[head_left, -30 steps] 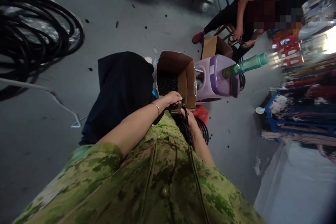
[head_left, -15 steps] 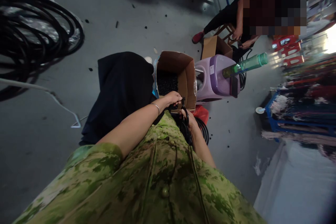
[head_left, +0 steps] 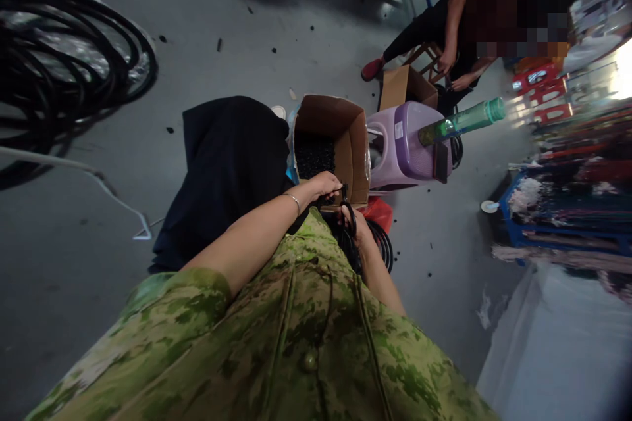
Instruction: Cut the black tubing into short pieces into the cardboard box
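Now black cable (head_left: 349, 220) between both hands.

The black cable (head_left: 351, 231) between the left hand (head_left: 326, 184) and right hand (head_left: 359, 227) is too dark to trace; whether either hand grips it is unclear. The cardboard box (head_left: 353, 145) contents are indistinct. The hose coil (head_left: 74, 59) runs off the left edge.

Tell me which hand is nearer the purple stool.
Right. The right hand grips black cable below the purple stool; the left hand is farther, across the cardboard box.
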The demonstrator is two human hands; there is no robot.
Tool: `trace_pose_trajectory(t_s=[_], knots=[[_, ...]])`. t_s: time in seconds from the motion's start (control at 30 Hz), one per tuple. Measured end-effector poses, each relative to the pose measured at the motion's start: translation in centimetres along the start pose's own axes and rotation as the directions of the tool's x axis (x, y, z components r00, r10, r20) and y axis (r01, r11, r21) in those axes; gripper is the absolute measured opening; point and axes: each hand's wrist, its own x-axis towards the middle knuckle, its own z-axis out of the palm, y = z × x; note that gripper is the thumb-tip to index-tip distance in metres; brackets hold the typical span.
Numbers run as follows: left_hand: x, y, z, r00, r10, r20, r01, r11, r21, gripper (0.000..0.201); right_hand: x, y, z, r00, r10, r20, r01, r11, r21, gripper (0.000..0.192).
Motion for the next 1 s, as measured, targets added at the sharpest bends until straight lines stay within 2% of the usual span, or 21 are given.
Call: trace_pose_trajectory(t_s=[0.13,0.3,0.47,0.63,0.73,0.83,1.0], knots=[[0.5,-0.3,-0.1,1.0,-0.011,-0.009,0.011,1.0,0.001,0.034,0.1,0.6,0.0,0.994,-0.094,-0.047,0.086,0.985,-0.152,0.053],[0.7,-0.4,-0.3,0.999,-0.031,-0.025,0.031,0.999,0.018,0.03,-0.3,1.2,0.1,0.991,-0.088,-0.099,0.06,0.965,-0.254,0.053],[0.8,-0.5,-0.2,0.998,-0.052,-0.03,0.052,0.999,0.006,0.032,-0.7,1.2,1.1,0.985,-0.101,-0.139,0.064,0.966,-0.25,0.054],[0.5,0.0,0.0,0.99,-0.126,-0.065,0.118,0.987,-0.105,0.028,-0.1,1.1,2.2,0.975,-0.081,-0.205,0.042,0.981,-0.19,0.055],[0.2,0.3,0.0,0.979,-0.203,-0.023,0.199,0.971,-0.133,0.024,0.3,1.2,2.1,0.962,-0.062,-0.266,0.022,0.988,-0.15,0.055],[0.1,0.2,0.1,0.974,-0.225,0.018,0.225,0.964,-0.139,0.015,0.6,1.3,1.8,0.954,-0.056,-0.293,0.018,0.991,-0.131,0.054],[0.1,0.1,0.1,0.98,-0.122,-0.155,0.092,0.978,-0.185,0.006,1.5,1.6,2.0,0.959,-0.048,-0.279,0.007,0.989,-0.146,0.055]])
